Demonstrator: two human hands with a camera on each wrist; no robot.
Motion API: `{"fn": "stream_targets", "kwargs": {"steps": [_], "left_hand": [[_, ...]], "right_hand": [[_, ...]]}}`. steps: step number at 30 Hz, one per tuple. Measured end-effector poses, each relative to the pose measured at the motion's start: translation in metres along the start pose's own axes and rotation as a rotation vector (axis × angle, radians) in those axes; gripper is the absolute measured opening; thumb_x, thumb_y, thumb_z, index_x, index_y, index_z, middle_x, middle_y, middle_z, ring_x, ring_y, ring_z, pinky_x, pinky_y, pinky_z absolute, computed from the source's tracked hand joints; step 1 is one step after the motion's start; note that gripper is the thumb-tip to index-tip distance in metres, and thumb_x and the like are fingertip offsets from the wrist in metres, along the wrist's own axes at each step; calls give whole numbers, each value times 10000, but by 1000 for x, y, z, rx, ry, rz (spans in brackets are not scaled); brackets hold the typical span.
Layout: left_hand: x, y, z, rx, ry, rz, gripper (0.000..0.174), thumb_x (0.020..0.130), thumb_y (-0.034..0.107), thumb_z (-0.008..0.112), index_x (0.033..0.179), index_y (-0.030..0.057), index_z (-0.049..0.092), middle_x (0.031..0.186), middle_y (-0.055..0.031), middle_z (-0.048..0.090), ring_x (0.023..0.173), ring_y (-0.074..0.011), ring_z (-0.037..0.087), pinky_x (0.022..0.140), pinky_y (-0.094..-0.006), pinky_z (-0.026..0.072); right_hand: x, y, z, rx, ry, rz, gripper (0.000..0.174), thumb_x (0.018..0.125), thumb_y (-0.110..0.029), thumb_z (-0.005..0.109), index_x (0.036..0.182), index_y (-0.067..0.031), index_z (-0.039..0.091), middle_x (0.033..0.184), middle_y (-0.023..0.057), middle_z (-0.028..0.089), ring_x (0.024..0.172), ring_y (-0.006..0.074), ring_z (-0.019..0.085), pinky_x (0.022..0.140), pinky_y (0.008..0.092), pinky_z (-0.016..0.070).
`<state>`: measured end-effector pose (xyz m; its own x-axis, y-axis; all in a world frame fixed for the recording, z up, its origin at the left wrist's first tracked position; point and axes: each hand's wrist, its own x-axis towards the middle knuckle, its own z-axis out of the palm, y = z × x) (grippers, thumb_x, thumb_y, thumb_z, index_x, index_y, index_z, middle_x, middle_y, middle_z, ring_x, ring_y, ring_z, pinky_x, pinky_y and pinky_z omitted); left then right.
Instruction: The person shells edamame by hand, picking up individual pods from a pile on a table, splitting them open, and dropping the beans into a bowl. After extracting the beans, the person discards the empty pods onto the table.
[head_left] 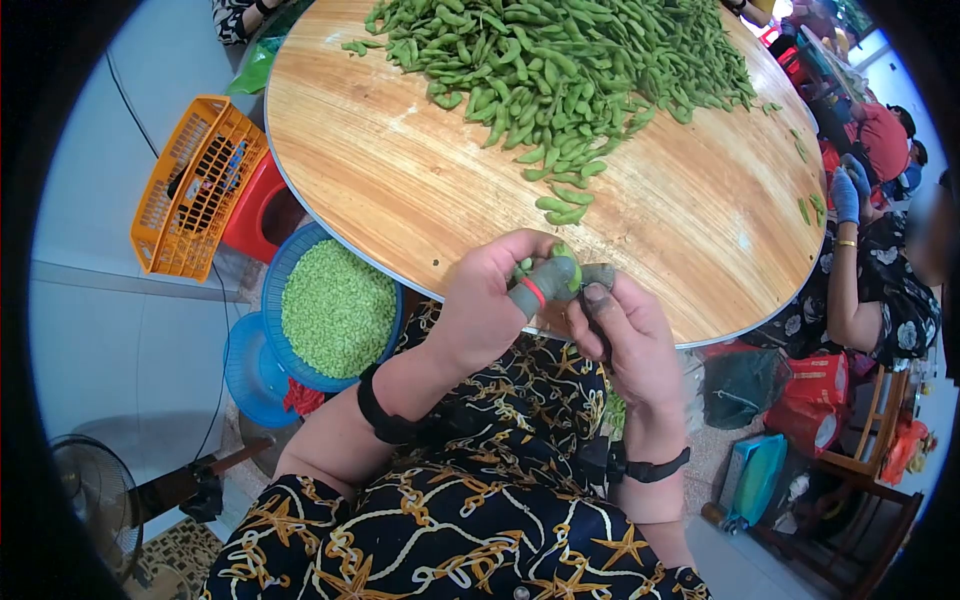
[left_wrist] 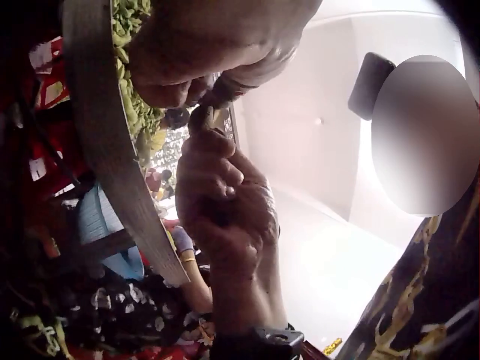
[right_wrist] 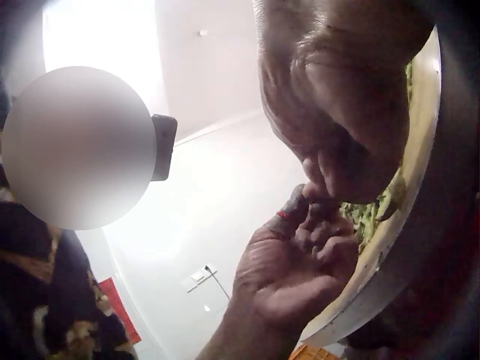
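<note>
Over the table's near edge, the left hand (head_left: 492, 285) pinches a green pod (head_left: 567, 265) between its fingers and a thumb in a grey cover with a red band. Close against it on the right, the right hand (head_left: 630, 330) has curled fingers, with grey covers on some fingertips, meeting at the pod's end. Both hands also meet fingertip to fingertip in the left wrist view and the right wrist view, where the pod is hidden. A large heap of pods (head_left: 560, 60) covers the far part of the round wooden table (head_left: 400, 180).
Left of the lap, a blue basket (head_left: 272, 300) holds shelled beans (head_left: 338, 305), beside a blue basin (head_left: 245, 365), a red stool (head_left: 250, 215) and an orange crate (head_left: 160, 220). A fan (head_left: 95, 500) stands lower left. Another person with a blue glove (head_left: 845, 195) sits at right.
</note>
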<state>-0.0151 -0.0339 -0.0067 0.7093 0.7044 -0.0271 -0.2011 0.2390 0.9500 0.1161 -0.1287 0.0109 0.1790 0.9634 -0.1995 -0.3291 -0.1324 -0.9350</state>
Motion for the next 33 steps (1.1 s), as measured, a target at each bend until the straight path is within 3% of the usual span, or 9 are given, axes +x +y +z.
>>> {"fn": "stream_targets", "kwargs": {"steps": [7,10,12,17,23,26,28,31,33], "left_hand": [[3,10,-15,-387,-306,-216,175,866,164,552,981,34,566,825,22,559,747,-49,536,658,-213,448],[5,2,-12,-260,-205,-225,189,843,198,609,924,38,551,836,-6,545,755,-61,518,647,-192,414],[3,2,-6,-20,-142,-144,183,828,168,633,927,39,550,841,-4,550,752,-56,517,654,-198,424],[7,4,-9,212,-52,-14,211,780,92,690,930,27,557,841,2,566,740,-49,516,672,-220,457],[13,-5,-23,46,-184,62,197,801,94,668,955,0,591,898,-42,621,738,-68,553,663,-221,467],[14,-2,-28,-374,-267,-135,213,810,78,653,993,-4,584,941,-64,630,744,-72,564,659,-218,465],[16,0,-27,-248,-179,-113,304,791,68,671,1062,8,549,890,-37,614,726,-59,549,634,-211,453],[17,8,-26,390,-97,173,419,764,80,704,1125,25,498,785,2,577,693,-49,522,611,-209,432],[16,8,-26,454,-102,192,462,748,89,720,1140,34,483,738,12,551,675,-47,508,607,-209,425]], "right_hand": [[-6,1,2,528,-146,228,153,937,-144,457,957,-15,537,645,-5,494,464,41,343,420,169,269],[-2,3,4,459,-94,207,134,927,-119,471,926,-11,551,644,-4,518,475,29,379,427,165,290],[0,6,8,-275,127,-42,121,916,-90,484,876,-10,567,642,-12,539,512,15,423,450,156,316],[3,5,10,-235,171,-35,125,912,-87,490,865,-10,577,634,-25,538,519,7,421,457,154,315],[5,-1,9,184,92,109,132,919,-125,489,944,-23,571,598,-28,495,458,22,352,417,167,266],[6,-5,11,408,14,218,135,918,-134,491,945,-26,567,586,-29,478,447,26,342,409,170,258],[9,0,4,149,60,117,159,923,-168,489,944,-32,569,586,-23,477,436,26,320,399,172,237],[17,-8,1,-139,139,-44,138,895,-144,549,934,-12,566,668,-5,540,543,43,443,501,181,368],[21,-13,10,-416,191,-205,123,859,-96,604,913,9,569,755,1,590,698,57,522,643,211,445]]}}
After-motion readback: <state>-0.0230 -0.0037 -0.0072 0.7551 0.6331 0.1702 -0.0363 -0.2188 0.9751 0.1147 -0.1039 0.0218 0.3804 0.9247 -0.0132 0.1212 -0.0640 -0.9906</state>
